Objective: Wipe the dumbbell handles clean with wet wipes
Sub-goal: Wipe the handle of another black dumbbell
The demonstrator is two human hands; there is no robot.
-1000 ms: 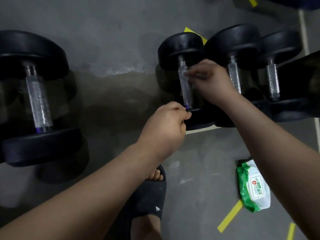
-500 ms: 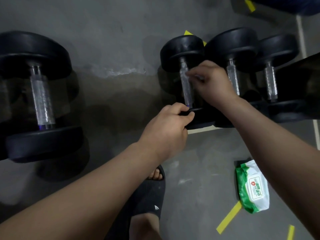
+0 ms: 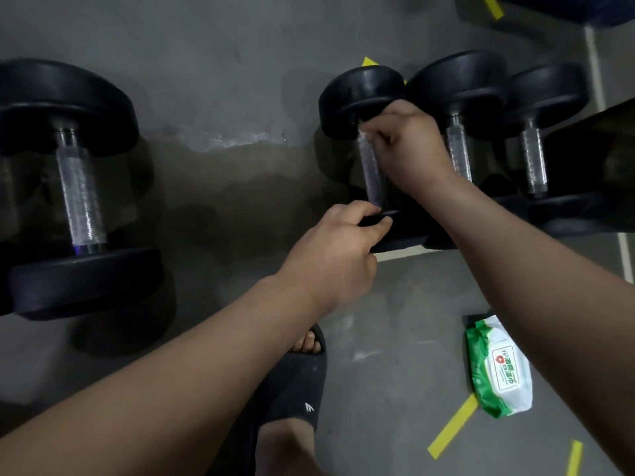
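Footwear is met first: a dark slipper with bare toes showing is placed below the left hand, under the left forearm. Below the right forearm and well apart from both hands, a green-and-white wet wipes pack is laid flat on the grey floor, with a yellow tape strip just beside its lower edge.

Farther out, the left hand is curled over the rim of the near head of a black dumbbell, the fingers hooked onto the head's upper edge and the thumb tucked below. The silvery handle is seen running away from that hand toward the right hand.

The right hand is closed at the far end of the handle, just under the far head. A pale wet wipe is pinched at the fingertips against the metal; blur hides how much of the handle is wrapped.

To the right of the right hand, a second dumbbell and a third dumbbell are set side by side, heads touching or nearly so. Well to the left of the left hand, a larger dumbbell is laid parallel to them.
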